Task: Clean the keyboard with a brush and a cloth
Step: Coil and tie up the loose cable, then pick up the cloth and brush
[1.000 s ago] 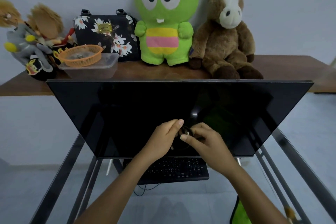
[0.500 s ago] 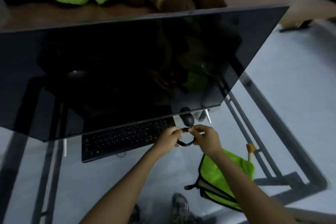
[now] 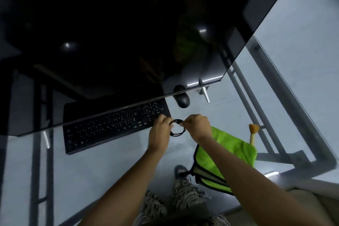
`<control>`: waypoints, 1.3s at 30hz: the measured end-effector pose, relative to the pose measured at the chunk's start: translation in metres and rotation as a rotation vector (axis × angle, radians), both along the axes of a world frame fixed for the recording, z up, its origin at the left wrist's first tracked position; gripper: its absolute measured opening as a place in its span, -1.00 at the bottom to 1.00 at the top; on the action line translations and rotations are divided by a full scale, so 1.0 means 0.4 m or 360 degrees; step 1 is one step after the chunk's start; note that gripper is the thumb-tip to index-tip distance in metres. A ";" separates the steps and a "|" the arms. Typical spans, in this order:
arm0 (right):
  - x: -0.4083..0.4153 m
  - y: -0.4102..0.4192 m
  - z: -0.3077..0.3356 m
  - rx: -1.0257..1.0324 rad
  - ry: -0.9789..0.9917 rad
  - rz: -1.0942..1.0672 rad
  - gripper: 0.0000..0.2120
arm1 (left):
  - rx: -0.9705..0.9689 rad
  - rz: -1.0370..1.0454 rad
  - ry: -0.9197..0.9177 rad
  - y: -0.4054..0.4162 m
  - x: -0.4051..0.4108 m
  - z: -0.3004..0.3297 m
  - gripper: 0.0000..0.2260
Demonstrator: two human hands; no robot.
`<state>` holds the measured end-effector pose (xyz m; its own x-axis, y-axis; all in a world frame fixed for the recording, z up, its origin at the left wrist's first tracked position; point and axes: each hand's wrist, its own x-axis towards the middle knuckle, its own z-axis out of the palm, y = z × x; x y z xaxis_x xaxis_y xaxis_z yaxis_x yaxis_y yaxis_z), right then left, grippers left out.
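Observation:
A black keyboard [image 3: 110, 124] lies on the glass desk, its far edge under the dark monitor [image 3: 119, 33]. Just past its right end, both my hands hold a small coil of black cable [image 3: 177, 128]. My left hand [image 3: 160, 132] grips the coil's left side, my right hand [image 3: 197, 127] pinches its top right. A green cloth [image 3: 229, 149] lies on the desk under my right forearm. A brush [image 3: 253, 131] with a pale handle and orange bristles lies beyond the cloth.
A black mouse [image 3: 182, 100] sits by the monitor's lower right corner, next to a silver stand foot [image 3: 205, 92]. The desk's metal frame [image 3: 286, 134] shows through the glass on the right. My patterned trousers and a shoe [image 3: 180, 171] show below the glass.
The camera has tilted down from the shelf of plush toys to the desk. My hands, holding the coiled cable, came down from the screen to the keyboard's right end.

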<state>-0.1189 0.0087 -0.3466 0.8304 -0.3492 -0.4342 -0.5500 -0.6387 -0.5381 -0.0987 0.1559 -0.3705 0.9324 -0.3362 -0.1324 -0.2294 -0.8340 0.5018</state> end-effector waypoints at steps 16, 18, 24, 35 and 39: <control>-0.248 -0.416 0.075 -0.0268 0.0216 -0.0854 -0.61 | -0.0039 -0.1040 0.0341 -0.318 -0.008 0.092 -0.62; -0.280 -0.445 0.043 -0.0230 0.0475 -0.0691 -0.47 | 0.0225 -0.1267 0.0367 -0.359 -0.026 0.080 -0.49; -0.303 -0.465 -0.010 -0.0171 0.0491 -0.0651 -0.67 | 0.0762 -0.1547 0.0372 -0.404 -0.084 0.042 -0.50; -0.282 -0.537 0.253 -0.0113 -0.0510 -0.0713 -0.80 | -0.0050 -0.1155 0.1292 -0.395 -0.026 0.398 -0.77; -0.177 -0.582 0.503 -0.0236 -0.1215 -0.0767 -0.85 | -0.0849 -0.0752 0.1180 -0.391 0.032 0.666 -0.86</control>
<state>-0.1895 -0.2240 -0.1452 0.6236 -0.7408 0.2498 -0.3035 -0.5238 -0.7959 -0.0858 -0.0005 -0.1043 0.4343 -0.8312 -0.3470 0.0423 -0.3660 0.9296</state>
